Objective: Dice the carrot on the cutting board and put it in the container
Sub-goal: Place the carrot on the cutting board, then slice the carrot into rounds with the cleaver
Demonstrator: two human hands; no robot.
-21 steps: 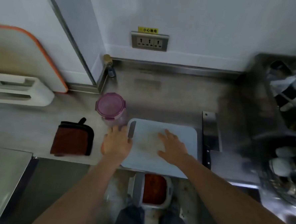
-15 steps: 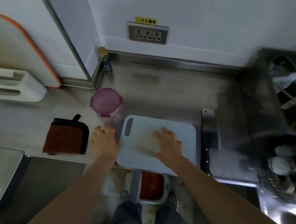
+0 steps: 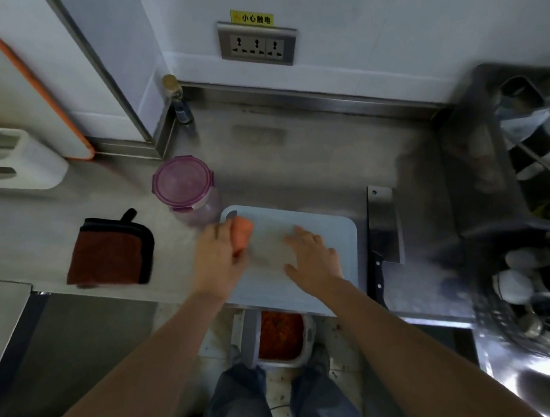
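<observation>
A pale blue cutting board point(image 3: 330, 234) lies on the steel counter in front of me. My left hand point(image 3: 221, 256) grips an orange carrot piece point(image 3: 242, 233) over the board's left edge; the image is blurred there. My right hand point(image 3: 314, 259) lies flat on the board's middle, fingers spread. A cleaver point(image 3: 383, 234) rests on the counter just right of the board, handle toward me. A round container with a purple lid point(image 3: 182, 183) stands behind the board's left corner. On the floor below the counter sits a white container point(image 3: 280, 337) filled with orange diced bits.
A folded dark red cloth point(image 3: 111, 251) lies left of the board. A white holder point(image 3: 19, 160) and an orange-rimmed board point(image 3: 34, 74) stand far left. At right a sink area holds a dish rack point(image 3: 529, 133) and bowls point(image 3: 517, 281). My legs stand below.
My left hand, empty beside the board before, now holds a carrot piece over the board's left edge. The right hand has stayed flat on the board.
</observation>
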